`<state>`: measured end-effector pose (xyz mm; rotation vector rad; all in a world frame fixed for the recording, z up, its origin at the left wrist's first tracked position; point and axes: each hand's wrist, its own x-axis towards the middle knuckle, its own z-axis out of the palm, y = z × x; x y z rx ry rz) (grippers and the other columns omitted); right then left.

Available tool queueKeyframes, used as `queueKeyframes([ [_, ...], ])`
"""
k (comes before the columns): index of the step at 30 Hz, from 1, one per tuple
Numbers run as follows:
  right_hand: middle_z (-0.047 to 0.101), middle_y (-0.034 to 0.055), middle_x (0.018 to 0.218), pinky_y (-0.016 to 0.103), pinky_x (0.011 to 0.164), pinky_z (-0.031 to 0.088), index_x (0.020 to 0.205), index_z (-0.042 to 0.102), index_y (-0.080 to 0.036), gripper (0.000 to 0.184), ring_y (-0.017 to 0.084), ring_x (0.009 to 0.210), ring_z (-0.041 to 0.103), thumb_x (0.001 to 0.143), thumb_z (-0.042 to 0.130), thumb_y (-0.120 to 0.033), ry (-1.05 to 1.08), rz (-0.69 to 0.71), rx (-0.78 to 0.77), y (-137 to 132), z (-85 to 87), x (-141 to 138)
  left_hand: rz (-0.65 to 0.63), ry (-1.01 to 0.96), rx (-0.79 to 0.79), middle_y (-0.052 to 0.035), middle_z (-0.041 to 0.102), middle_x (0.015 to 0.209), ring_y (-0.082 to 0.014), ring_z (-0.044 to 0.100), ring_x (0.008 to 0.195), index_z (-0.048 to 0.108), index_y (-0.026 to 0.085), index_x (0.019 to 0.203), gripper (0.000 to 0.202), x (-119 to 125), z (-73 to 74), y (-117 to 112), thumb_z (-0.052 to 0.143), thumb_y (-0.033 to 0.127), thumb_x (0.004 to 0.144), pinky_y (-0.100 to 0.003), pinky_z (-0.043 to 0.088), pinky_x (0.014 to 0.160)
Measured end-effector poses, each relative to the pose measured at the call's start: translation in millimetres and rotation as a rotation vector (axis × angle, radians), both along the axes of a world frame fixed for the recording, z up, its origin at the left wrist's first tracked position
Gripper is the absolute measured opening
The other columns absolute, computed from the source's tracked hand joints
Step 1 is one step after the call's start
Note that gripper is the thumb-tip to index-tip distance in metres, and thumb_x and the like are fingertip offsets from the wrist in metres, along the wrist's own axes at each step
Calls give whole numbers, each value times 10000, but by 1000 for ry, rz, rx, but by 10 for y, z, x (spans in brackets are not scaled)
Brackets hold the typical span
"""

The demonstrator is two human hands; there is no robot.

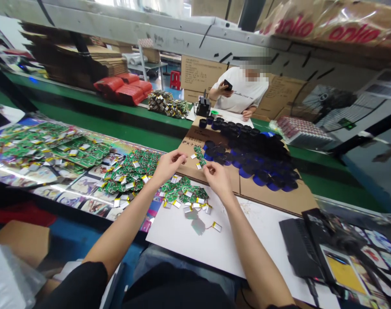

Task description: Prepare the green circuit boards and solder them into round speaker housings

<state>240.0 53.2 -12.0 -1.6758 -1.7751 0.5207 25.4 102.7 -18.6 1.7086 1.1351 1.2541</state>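
My left hand [169,166] is over the near edge of the cardboard, thumb and fingertips pinched together; whatever is between them is too small to tell. Opposite it, my right hand [218,179] is also closed in a pinch, its fingertips right beside a few small green circuit boards [199,153] with silver batteries. Whether it grips one of them cannot be made out. Below and between my hands lies a pile of circuit boards [182,189] with yellow-taped batteries, on a white board [240,240]. One battery [216,226] rests apart, nearer to me, on a thin wire.
Rows of black and blue round parts [247,159] cover the cardboard sheet [215,177]. More circuit boards [131,171] are heaped at left. A black device [300,246] sits at right. Across the green bench, a person [239,90] holds a phone. A shelf beam [169,36] crosses above.
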Motion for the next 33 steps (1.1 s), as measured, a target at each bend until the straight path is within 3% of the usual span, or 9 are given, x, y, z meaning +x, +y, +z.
queueKeyframes([
  [2, 729, 151, 1143, 392, 937, 502, 1113, 731, -170, 226, 312, 1097, 687, 971, 611, -300, -130, -115, -37, 36, 44, 36, 17, -7, 32, -48, 766, 812, -189, 718, 784, 743, 170, 926, 319, 86, 4, 102, 619, 464, 924, -281, 541, 785],
  [5, 676, 228, 1225, 460, 948, 505, 1169, 714, -126, 350, 396, 1161, 672, 951, 695, -399, -276, -219, -113, 77, 29, -26, 69, -5, 62, -42, 749, 768, -183, 699, 737, 739, 168, 928, 313, 158, -42, 173, 598, 448, 933, -268, 523, 717],
  [8, 673, 214, 1233, 450, 935, 511, 1214, 701, -148, 369, 375, 1125, 698, 988, 658, -436, -342, -259, -156, 121, -47, -149, 113, 38, 90, -31, 738, 733, -172, 665, 677, 753, 173, 920, 280, 146, -116, 133, 604, 409, 940, -262, 492, 668],
  [11, 701, 159, 1185, 411, 909, 507, 1202, 706, -202, 260, 318, 1056, 719, 1031, 588, -357, -341, -269, -161, 160, -130, -206, 114, 92, 117, -31, 753, 771, -167, 652, 677, 771, 184, 929, 242, 118, -175, 69, 612, 366, 945, -265, 493, 682],
  [18, 684, 108, 1035, 382, 920, 500, 959, 723, -204, 146, 274, 1004, 664, 955, 578, -189, -183, -159, -28, 201, -264, -110, 83, 166, 150, -76, 747, 1007, -233, 676, 967, 747, 200, 976, 179, 128, -252, 101, 605, 308, 963, -358, 523, 948],
  [24, 710, 106, 1082, 444, 1033, 520, 926, 681, -216, 93, 286, 1106, 668, 938, 598, -255, 79, 29, 99, 88, -198, -91, -3, 128, 78, -127, 686, 1337, -294, 614, 1304, 666, 201, 1286, 338, 173, -341, 95, 625, 325, 974, -461, 430, 1177],
  [28, 772, 91, 1098, 381, 891, 612, 1010, 665, -222, 168, 230, 954, 760, 979, 614, -379, 317, 179, 42, -22, -28, -43, -42, -67, -103, -117, 704, 1309, -259, 691, 1178, 628, 214, 1339, 413, 229, -348, 80, 571, 479, 1027, -399, 541, 1041],
  [31, 787, 87, 1113, 405, 960, 602, 964, 683, -231, 211, 236, 1009, 760, 940, 717, -438, 549, 275, -5, -107, 133, 18, -40, -317, -316, -118, 708, 1228, -222, 731, 950, 599, 219, 1345, 493, 223, -311, 99, 604, 563, 992, -356, 602, 826],
  [33, 786, 81, 1096, 419, 1018, 580, 925, 704, -238, 218, 244, 1088, 738, 920, 760, -448, 606, 331, -17, -160, 219, 74, -55, -381, -375, -121, 705, 1203, -184, 723, 833, 570, 214, 1366, 563, 195, -274, 114, 710, 529, 921, -326, 603, 733],
])
